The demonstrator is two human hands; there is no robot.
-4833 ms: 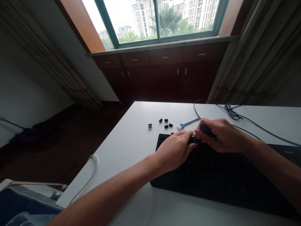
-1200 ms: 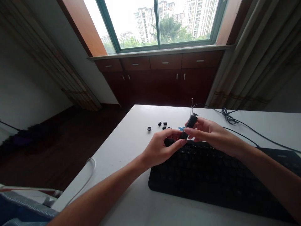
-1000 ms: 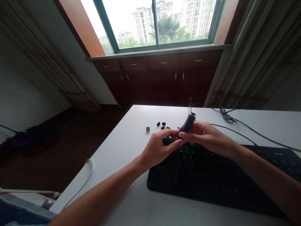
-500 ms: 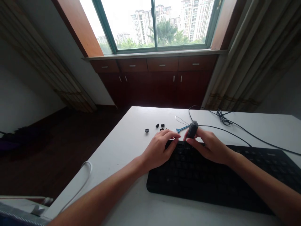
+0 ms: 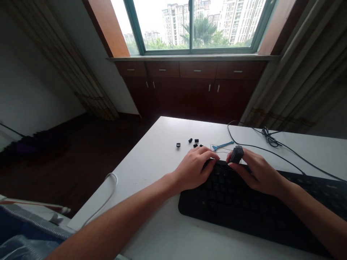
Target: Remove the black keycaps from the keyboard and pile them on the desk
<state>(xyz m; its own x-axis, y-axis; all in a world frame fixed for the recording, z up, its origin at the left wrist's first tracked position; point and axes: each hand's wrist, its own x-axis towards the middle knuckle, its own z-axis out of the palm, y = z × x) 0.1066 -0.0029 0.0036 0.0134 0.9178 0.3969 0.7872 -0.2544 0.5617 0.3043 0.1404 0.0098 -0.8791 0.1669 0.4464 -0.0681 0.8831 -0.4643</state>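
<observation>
Right hand (image 5: 257,171) pinching keycap puller (image 5: 236,154), wire loops forward; left hand (image 5: 196,167) curled, steadying keyboard (image 5: 244,209) corner; advise loops square under cap, straight lift

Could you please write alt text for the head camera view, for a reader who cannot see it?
Two bare hands work at the far left corner of a black keyboard on a white table: the right hand grips a small black keycap puller, the left hand rests on the keys. Loose black keycaps and a blue brush lie beyond.
</observation>
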